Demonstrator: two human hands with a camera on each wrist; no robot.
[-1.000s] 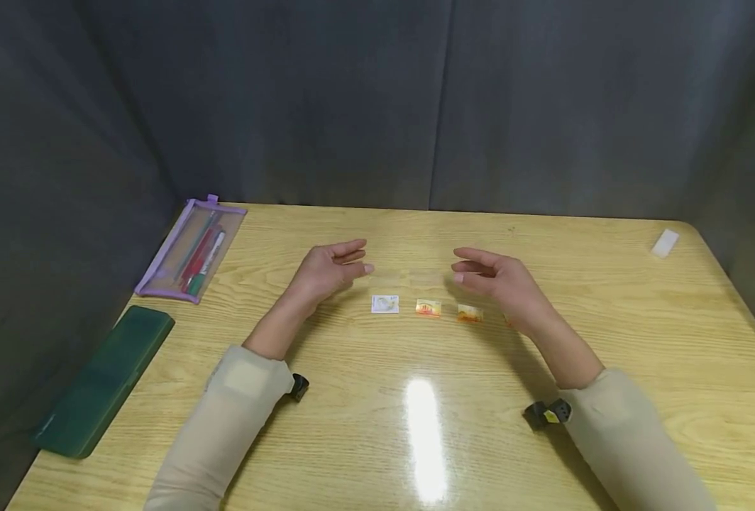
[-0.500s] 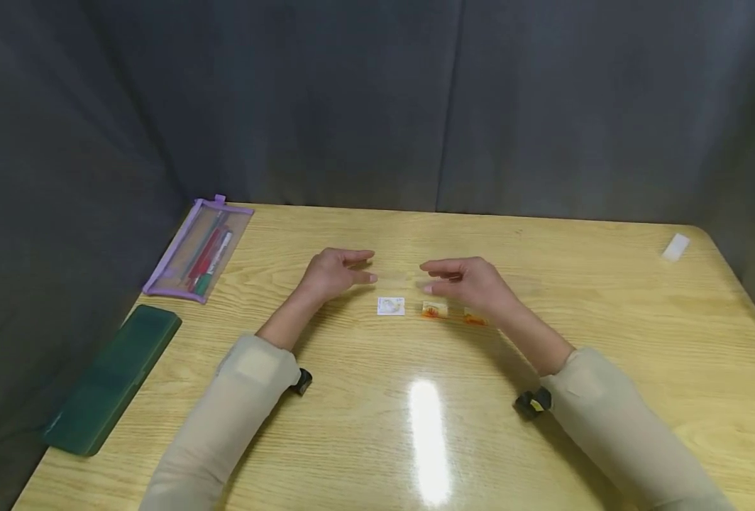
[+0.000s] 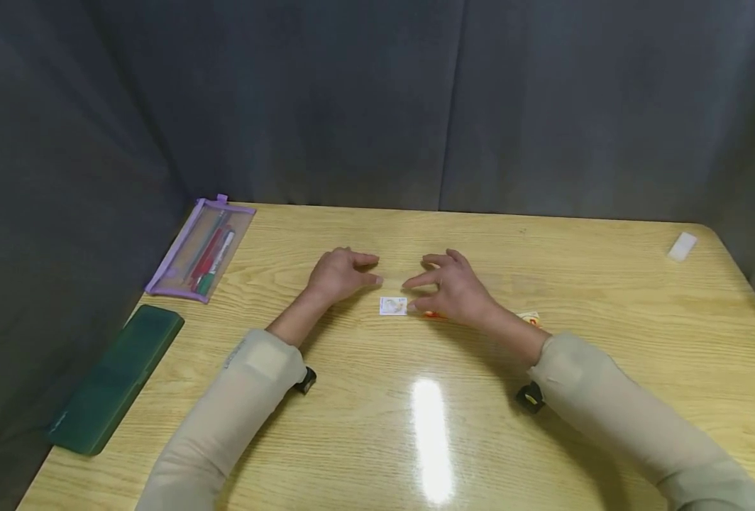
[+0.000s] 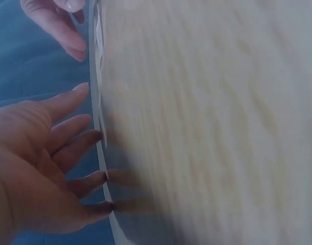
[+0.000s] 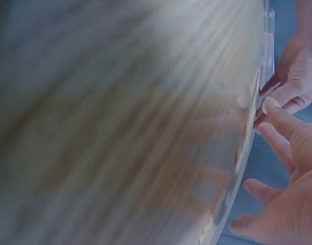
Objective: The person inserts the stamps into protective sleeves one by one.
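Observation:
Several small stamp-like printed papers lie in a row on the wooden table. At the row's left end, a white paper with a pale picture (image 3: 393,306) lies flat. My right hand (image 3: 459,292) is over the row with its fingers spread, the thumb tip at or near the white paper's right edge. It partly covers an orange-red paper (image 3: 434,314); a yellow and red one (image 3: 531,319) shows beside that wrist. Just behind and left of the white paper is my left hand (image 3: 340,275), its fingers extended and low over the table. I see nothing held in either hand.
Faint clear rectangles (image 3: 527,284) lie behind the row at the right. A mesh pouch (image 3: 200,248) of pens and a dark green case (image 3: 117,380) are at the left. A white block (image 3: 682,246) lies near the far right corner. Dark curtains (image 3: 288,106) surround the table.
My right hand has moved left along the row to the white paper, and its fingers have spread. My left hand has stayed nearly in place. The head view has shifted slightly.

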